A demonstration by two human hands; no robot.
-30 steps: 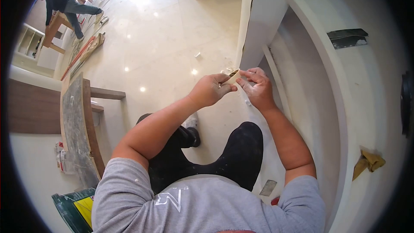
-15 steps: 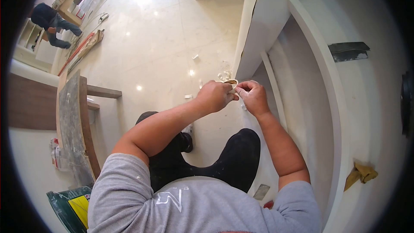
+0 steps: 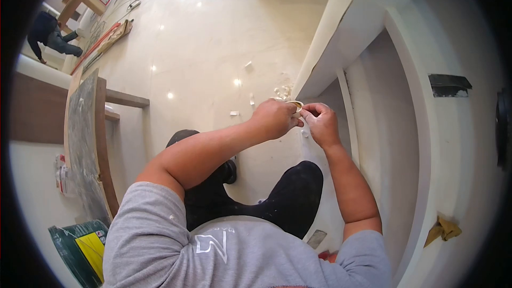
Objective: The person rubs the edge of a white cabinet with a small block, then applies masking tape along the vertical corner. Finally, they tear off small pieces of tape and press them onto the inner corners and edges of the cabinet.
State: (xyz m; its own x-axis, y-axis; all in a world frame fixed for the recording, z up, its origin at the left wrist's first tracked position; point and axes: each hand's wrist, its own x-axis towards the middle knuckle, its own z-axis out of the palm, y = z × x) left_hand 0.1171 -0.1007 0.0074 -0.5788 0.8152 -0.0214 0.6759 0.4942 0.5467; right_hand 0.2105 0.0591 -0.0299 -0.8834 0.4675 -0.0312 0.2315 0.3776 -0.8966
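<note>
My left hand (image 3: 276, 119) is closed around a roll of pale tape (image 3: 300, 105), its ring facing away to the right. Thumb and fingertips of my right hand (image 3: 322, 125) pinch together at the roll's near right edge, where the tape's end seems to be; the exact strip is too small to make out. Both hands are held close together above the floor, beside the white cabinet frame (image 3: 341, 37). Small white scraps (image 3: 282, 92) lie on the floor just beyond them.
A plank bench (image 3: 85, 144) stands to my left, with a green bucket (image 3: 72, 245) near it. Flat dark blade (image 3: 449, 86) and a folded brown piece (image 3: 442, 230) rest on the white surface at right. Another person (image 3: 50, 34) bends far left, near long red items (image 3: 104, 42).
The view has shifted slightly, so the cabinet sits further right. Both hands stay at the tape roll, the right still pinching its edge. The other person's posture has changed.
</note>
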